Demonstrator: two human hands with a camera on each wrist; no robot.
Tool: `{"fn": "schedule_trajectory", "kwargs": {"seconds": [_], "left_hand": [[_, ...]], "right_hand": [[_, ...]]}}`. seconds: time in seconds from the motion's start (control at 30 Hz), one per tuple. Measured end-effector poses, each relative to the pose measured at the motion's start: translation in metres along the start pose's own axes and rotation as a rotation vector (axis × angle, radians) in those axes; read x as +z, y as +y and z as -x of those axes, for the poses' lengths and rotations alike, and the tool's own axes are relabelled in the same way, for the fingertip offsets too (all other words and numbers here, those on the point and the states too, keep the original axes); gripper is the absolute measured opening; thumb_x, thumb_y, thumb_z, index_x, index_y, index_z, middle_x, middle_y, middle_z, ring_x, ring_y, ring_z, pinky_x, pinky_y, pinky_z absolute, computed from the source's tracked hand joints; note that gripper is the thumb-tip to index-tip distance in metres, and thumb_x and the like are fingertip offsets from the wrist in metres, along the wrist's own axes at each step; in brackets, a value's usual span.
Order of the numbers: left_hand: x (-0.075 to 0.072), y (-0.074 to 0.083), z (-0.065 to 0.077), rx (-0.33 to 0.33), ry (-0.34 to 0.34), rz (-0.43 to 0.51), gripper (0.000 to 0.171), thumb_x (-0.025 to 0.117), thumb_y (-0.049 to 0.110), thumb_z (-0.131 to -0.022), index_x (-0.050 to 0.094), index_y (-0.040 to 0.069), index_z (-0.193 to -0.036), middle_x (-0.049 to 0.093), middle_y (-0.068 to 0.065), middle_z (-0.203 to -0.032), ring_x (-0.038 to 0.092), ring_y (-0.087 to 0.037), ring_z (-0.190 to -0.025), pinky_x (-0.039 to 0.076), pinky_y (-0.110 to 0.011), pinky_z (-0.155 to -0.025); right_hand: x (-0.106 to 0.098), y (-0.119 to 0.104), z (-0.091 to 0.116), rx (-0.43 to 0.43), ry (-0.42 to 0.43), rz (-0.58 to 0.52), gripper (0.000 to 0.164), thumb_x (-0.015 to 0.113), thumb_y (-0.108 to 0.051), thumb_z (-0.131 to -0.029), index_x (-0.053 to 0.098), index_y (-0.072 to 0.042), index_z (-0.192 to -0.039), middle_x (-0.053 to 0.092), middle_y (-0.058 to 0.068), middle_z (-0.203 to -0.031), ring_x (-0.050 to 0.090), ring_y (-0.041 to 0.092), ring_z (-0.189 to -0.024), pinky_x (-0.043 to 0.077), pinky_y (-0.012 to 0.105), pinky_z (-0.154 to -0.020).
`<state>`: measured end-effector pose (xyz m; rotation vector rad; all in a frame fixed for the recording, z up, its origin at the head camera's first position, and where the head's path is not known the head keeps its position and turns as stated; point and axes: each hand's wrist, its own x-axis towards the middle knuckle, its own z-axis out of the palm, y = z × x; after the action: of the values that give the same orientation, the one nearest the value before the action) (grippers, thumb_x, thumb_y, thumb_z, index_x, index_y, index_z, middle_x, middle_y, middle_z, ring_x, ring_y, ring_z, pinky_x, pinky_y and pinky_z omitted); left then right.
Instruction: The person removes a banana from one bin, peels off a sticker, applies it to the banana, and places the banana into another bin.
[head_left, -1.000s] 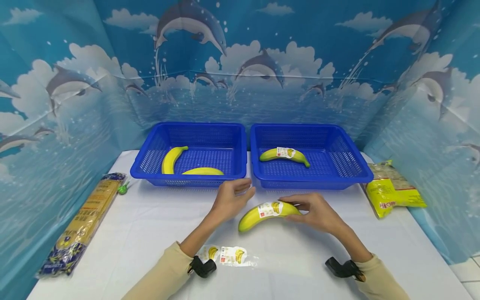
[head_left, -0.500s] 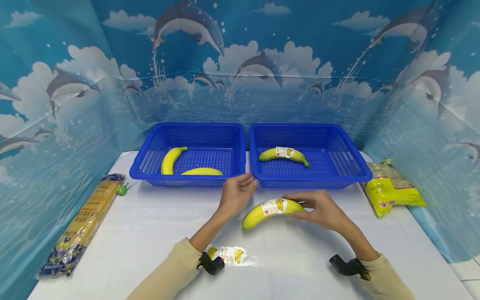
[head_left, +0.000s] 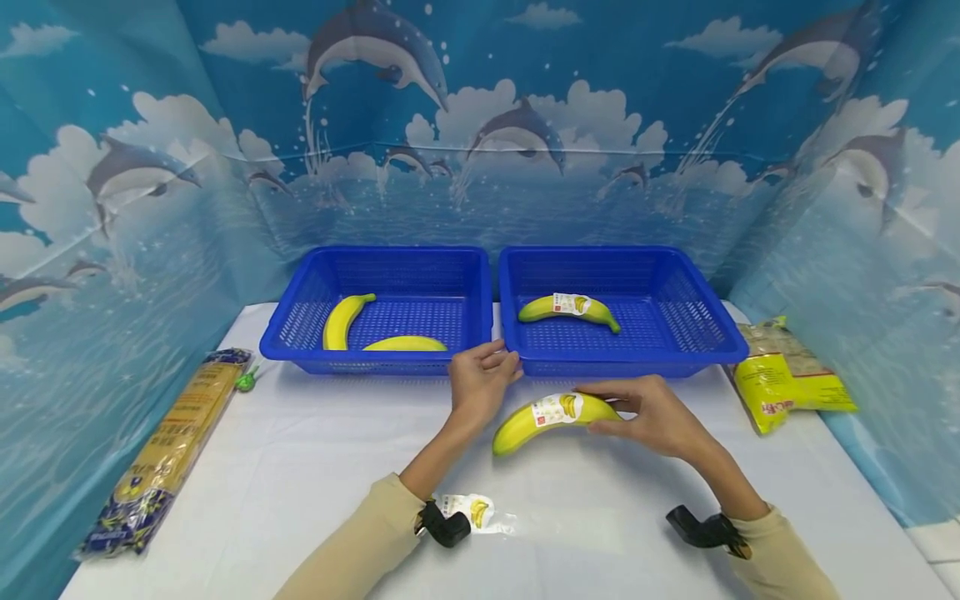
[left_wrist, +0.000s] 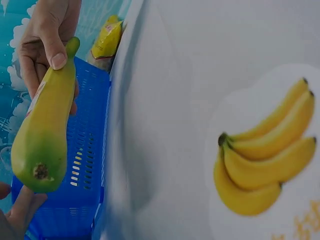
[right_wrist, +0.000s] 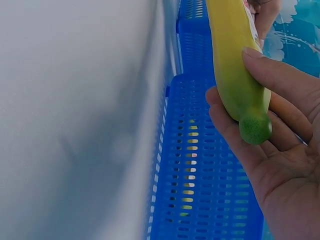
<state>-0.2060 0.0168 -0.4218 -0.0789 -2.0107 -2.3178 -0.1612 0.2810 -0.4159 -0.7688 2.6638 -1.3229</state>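
Observation:
A yellow-green banana (head_left: pixel 551 422) with a white label on its side is raised over the white table. My right hand (head_left: pixel 648 417) grips it by its stem end, thumb on one side and fingers on the other; the right wrist view shows this hand (right_wrist: pixel 280 145) close up. Just beyond the banana, my left hand (head_left: pixel 483 383) is near the label with relaxed, slightly bent fingers and nothing visible in its grasp. Whether it touches the banana is unclear. A clear strip with a printed banana sticker (head_left: pixel 476 510) lies beside my left wrist, partly covered by it.
Two blue baskets stand at the back: the left basket (head_left: pixel 375 361) holds two unlabelled bananas, and the right basket (head_left: pixel 630 367) one labelled banana (head_left: pixel 570 308). A pasta packet (head_left: pixel 168 454) and a small green item (head_left: pixel 247 381) lie left. To the right rests a yellow bag (head_left: pixel 787 375).
My right hand has carried the banana slightly right and up. My left hand has moved right along with it, its wrist now covering more of the sticker strip.

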Motion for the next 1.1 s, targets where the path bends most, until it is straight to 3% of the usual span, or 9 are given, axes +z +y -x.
{"fn": "schedule_trajectory", "kwargs": {"seconds": [0.17, 0.43, 0.77, 0.83, 1.03, 1.1], "left_hand": [[0.006, 0.000, -0.001, -0.027, 0.057, 0.013, 0.037, 0.074, -0.010, -0.095, 0.067, -0.017, -0.131, 0.077, -0.030, -0.107, 0.080, -0.039, -0.095, 0.067, -0.031, -0.076], [0.009, 0.005, -0.001, -0.126, 0.089, 0.127, 0.038, 0.076, -0.012, -0.093, 0.067, -0.016, -0.130, 0.077, -0.032, -0.106, 0.081, -0.039, -0.092, 0.067, -0.032, -0.079], [0.011, 0.006, -0.001, -0.113, 0.099, 0.159, 0.038, 0.076, -0.013, -0.093, 0.067, -0.017, -0.129, 0.076, -0.033, -0.106, 0.081, -0.038, -0.088, 0.067, -0.032, -0.078], [0.011, 0.006, 0.000, -0.100, 0.095, 0.152, 0.038, 0.076, -0.012, -0.093, 0.066, -0.017, -0.130, 0.076, -0.034, -0.106, 0.081, -0.038, -0.087, 0.067, -0.032, -0.078], [0.011, 0.001, 0.003, -0.056, 0.108, 0.147, 0.040, 0.075, -0.010, -0.095, 0.064, -0.017, -0.134, 0.078, -0.028, -0.103, 0.081, -0.036, -0.087, 0.067, -0.033, -0.078], [0.011, -0.002, 0.004, -0.048, 0.128, 0.165, 0.039, 0.074, -0.011, -0.095, 0.065, -0.016, -0.134, 0.079, -0.027, -0.103, 0.081, -0.035, -0.087, 0.068, -0.037, -0.080]], "right_hand": [[-0.004, 0.000, 0.001, 0.000, 0.007, 0.006, 0.051, 0.089, -0.001, -0.087, 0.073, 0.001, -0.135, 0.074, 0.019, -0.134, 0.071, 0.041, -0.120, 0.064, 0.035, -0.095], [-0.006, 0.001, 0.000, 0.011, 0.012, 0.013, 0.050, 0.089, 0.001, -0.087, 0.074, 0.001, -0.134, 0.074, 0.019, -0.133, 0.072, 0.041, -0.119, 0.064, 0.035, -0.095], [-0.016, -0.004, -0.003, -0.003, 0.034, 0.045, 0.050, 0.088, -0.003, -0.089, 0.073, -0.001, -0.136, 0.074, 0.019, -0.133, 0.072, 0.041, -0.120, 0.064, 0.041, -0.095], [-0.020, -0.005, -0.004, -0.018, 0.049, 0.046, 0.049, 0.088, -0.002, -0.088, 0.073, -0.001, -0.135, 0.075, 0.018, -0.132, 0.073, 0.036, -0.119, 0.064, 0.038, -0.094], [-0.034, -0.008, -0.010, -0.075, 0.080, 0.006, 0.050, 0.088, 0.004, -0.086, 0.073, 0.002, -0.134, 0.075, 0.020, -0.130, 0.070, 0.002, -0.115, 0.062, 0.024, -0.093], [-0.038, -0.010, -0.013, -0.084, 0.078, -0.016, 0.050, 0.087, 0.005, -0.086, 0.073, 0.002, -0.134, 0.075, 0.021, -0.130, 0.069, -0.003, -0.115, 0.062, 0.023, -0.093]]}}
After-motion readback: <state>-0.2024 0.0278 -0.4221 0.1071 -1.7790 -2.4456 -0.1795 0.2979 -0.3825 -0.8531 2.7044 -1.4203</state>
